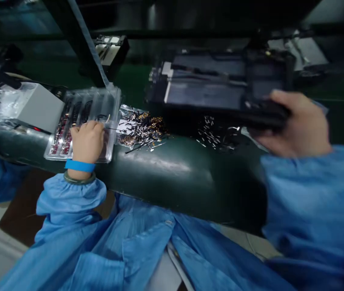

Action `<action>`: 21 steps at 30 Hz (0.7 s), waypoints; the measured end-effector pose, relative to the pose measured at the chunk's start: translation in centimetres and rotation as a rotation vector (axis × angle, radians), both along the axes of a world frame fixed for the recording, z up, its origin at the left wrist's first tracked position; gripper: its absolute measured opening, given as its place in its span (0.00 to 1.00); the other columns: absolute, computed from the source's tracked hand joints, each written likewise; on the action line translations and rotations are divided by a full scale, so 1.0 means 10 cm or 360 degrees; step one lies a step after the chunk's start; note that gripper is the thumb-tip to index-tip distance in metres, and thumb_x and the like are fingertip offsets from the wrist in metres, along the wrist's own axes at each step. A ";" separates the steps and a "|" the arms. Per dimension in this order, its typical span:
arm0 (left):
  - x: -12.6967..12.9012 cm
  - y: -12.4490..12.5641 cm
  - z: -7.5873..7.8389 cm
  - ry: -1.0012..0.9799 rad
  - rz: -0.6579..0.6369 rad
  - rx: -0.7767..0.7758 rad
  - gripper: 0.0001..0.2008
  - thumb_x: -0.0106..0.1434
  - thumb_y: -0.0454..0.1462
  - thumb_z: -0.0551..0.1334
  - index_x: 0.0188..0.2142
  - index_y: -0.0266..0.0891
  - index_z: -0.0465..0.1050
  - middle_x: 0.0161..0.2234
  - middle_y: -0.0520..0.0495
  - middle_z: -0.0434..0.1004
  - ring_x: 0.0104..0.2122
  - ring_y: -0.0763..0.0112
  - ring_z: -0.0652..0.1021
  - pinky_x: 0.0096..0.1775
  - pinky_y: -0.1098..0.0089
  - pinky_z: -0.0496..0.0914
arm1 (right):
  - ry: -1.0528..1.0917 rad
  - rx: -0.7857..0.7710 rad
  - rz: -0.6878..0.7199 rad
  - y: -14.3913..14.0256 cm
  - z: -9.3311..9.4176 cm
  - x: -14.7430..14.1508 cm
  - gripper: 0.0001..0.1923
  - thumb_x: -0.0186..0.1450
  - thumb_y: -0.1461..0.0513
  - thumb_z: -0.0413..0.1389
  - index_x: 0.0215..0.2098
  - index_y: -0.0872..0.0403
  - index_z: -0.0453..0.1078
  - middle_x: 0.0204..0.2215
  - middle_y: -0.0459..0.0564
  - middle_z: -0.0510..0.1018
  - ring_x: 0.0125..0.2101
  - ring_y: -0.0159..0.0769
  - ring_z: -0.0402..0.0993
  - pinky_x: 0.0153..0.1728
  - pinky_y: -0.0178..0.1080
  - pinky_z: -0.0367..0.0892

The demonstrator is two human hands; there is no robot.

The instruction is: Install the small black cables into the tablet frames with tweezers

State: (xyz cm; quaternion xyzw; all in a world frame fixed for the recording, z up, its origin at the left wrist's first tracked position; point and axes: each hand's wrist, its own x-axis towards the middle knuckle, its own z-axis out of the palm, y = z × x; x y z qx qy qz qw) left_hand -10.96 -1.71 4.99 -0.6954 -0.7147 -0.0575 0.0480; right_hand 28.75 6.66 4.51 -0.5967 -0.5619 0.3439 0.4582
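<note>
Fingers (91, 128) of my left hand (87, 142) curl together over a clear plastic tray (105, 101) lying at the worktop (172, 169) edge. My right hand (293, 125) is clamped on a dark flat panel (214, 87), held above the worktop, with loose metal bits (143, 129) scattered between.

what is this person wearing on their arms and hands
Both arms are in loose light blue smock sleeves with gathered cuffs. The left hand is bare; its wrist carries a bright blue band and a dark green bangle just below it. The right hand is bare too, blurred, with no wristwear visible.
</note>
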 end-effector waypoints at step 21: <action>0.93 0.10 0.29 -0.0405 -0.0739 0.0353 0.09 0.68 0.38 0.52 0.43 0.41 0.69 0.39 0.42 0.73 0.43 0.58 0.73 0.45 0.54 0.68 | -0.0607 0.0068 0.1471 -0.08 0.44 -1.21 0.12 0.62 0.59 0.58 0.25 0.58 0.74 0.21 0.42 0.72 0.24 0.26 0.68 0.29 0.31 0.61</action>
